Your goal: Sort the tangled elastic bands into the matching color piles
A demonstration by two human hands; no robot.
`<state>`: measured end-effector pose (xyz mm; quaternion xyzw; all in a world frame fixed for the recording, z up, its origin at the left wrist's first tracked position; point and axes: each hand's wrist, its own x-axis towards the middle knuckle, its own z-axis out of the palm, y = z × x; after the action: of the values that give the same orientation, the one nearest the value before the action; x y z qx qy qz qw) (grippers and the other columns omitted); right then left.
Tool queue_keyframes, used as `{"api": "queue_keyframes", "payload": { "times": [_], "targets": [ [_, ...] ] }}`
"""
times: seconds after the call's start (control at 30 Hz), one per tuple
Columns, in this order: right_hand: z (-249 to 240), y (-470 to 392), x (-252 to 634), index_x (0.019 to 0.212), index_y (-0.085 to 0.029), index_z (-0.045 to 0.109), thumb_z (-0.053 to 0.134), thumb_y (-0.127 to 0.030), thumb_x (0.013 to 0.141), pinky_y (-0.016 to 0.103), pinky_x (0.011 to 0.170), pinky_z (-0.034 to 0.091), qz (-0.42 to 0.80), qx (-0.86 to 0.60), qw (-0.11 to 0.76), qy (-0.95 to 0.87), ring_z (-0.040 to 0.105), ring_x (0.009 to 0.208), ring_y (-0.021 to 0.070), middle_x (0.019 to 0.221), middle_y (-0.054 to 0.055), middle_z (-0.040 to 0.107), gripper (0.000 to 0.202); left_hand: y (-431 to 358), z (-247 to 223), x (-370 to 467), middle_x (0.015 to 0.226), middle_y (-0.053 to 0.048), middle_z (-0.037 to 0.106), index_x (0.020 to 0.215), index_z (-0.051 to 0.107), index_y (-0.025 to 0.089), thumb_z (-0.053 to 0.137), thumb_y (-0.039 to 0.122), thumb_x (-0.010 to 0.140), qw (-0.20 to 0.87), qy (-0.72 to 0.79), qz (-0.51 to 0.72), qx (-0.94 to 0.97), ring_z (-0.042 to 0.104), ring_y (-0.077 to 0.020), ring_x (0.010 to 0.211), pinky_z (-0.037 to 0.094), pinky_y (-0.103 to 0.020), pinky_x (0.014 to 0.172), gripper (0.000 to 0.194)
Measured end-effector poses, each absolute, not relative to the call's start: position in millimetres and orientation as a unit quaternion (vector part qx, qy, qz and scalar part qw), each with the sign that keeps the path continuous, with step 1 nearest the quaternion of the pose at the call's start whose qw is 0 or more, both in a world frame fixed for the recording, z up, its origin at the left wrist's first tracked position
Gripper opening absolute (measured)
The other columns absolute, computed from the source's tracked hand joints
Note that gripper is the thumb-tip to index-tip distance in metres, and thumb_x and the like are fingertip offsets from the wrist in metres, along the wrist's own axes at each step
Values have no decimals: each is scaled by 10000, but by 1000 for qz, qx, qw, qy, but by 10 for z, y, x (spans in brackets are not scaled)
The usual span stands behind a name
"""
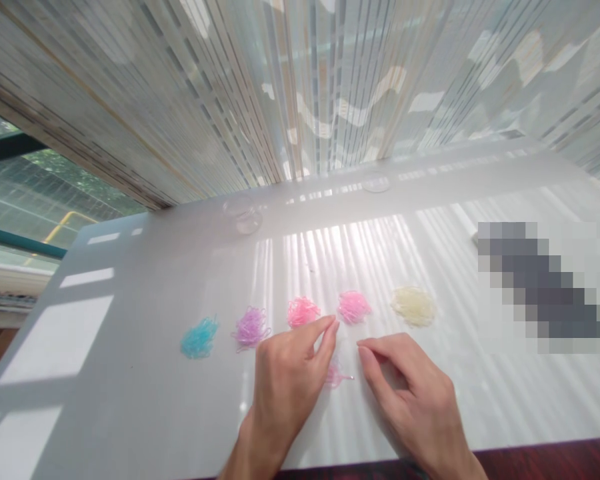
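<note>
Several small heaps of thin, loopy strands, perhaps tiny rubber bands, lie in a row on the white table [145, 287]: a blue heap [199, 338], a purple heap [251, 327], a coral heap [303, 311], a pink heap [354, 307] and a pale yellow heap [413, 306]. My left hand [293, 367] pinches thumb and forefinger together between the coral and pink heaps. My right hand [413, 380] is also in a pinch, a little to the right. Anything in either pinch is too small to make out. Partly behind my left hand lies a pinkish-purple bunch [335, 376].
Clear round dishes or lids stand toward the back: a clear dish [249, 221] on the left and a clear lid [375, 182] farther right. Striped curtains [290, 87] hang along the table's far edge. A blurred-out dark object [540, 287] lies at right.
</note>
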<state>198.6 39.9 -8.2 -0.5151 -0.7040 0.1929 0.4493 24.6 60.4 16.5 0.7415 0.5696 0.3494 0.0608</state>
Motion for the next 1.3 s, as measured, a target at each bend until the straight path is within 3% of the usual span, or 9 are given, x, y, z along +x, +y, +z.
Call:
{"api": "queue_keyframes", "payload": {
  "times": [0.2,0.5,0.73,0.9,1.1,1.3],
  "targets": [
    [-28,430,1971,910,-237,686,601,-165,981,269,629,553,168,-550,465,-673,648,633,153,739,6,698,133,679,120,400,629,4,746,931,810,194,549,237,1026,39,575,306,758,573,-94,455,422,-218,502,281],
    [-33,426,1982,894,-233,687,606,-161,975,261,611,545,183,-562,470,-656,616,610,144,719,2,676,135,747,94,485,567,27,705,893,805,201,540,222,1024,9,579,296,760,526,-98,426,348,-239,464,297],
    [-27,426,1980,885,-233,683,602,-156,971,263,582,530,182,-565,470,-653,609,600,143,710,1,673,141,673,135,393,674,3,765,999,804,175,570,237,1027,27,574,315,755,587,-87,463,425,-211,507,243],
    [-48,410,1983,895,-226,681,603,-154,973,253,585,526,170,-562,468,-660,610,612,136,719,-2,668,131,410,173,192,606,26,720,965,798,169,592,246,1018,50,556,329,762,521,-68,394,406,-203,457,226],
    [-128,381,1990,1066,-214,669,590,-139,980,290,691,569,195,-494,424,-734,660,765,160,853,26,688,138,53,58,-39,541,33,667,998,803,178,532,375,1051,62,573,301,760,551,-91,387,412,-216,434,339],
    [-84,318,2015,1057,-213,678,569,-161,995,350,753,599,212,-474,346,-782,670,860,201,928,58,652,136,-29,-64,-71,594,17,723,1001,800,209,501,382,1062,27,579,303,756,590,-123,413,438,-250,486,351]
  ]
}}
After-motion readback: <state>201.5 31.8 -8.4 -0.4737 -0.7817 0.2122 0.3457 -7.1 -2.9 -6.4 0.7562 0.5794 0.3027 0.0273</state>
